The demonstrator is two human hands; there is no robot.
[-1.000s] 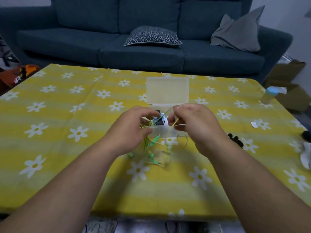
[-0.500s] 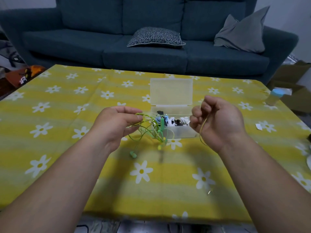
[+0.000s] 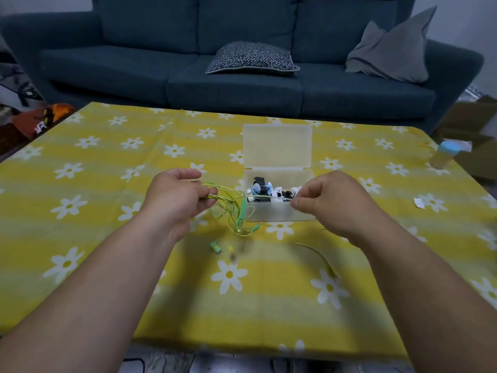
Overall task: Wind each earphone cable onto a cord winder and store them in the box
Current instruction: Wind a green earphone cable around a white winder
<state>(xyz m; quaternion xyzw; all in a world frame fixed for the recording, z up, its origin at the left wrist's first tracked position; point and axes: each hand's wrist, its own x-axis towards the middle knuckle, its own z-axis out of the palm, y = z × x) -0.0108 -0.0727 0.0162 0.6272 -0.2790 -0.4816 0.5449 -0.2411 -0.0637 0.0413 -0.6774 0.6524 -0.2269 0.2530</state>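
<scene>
While box (image 3: pixel 279 211) contents stay a blur, left hand (image 3: pixel 176 199) & right hand (image 3: pixel 326 201) each pinch green earphone cable (image 3: pixel 231 195), stretched taut btwn them.

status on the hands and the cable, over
Left hand grips the tangled green earphone cable, right hand pinches one strand drawn taut. Box open just behind, items inside. Cable not yet wound.

Dim, bluish room light there, flat and soft. Faint shadows pooled on the table (image 3: pixel 80 238) toward its near edge. The dangling earphone cable (image 3: pixel 243 208) smeared with motion blur, and the table's far edge bowed from wide-angle distortion.
</scene>
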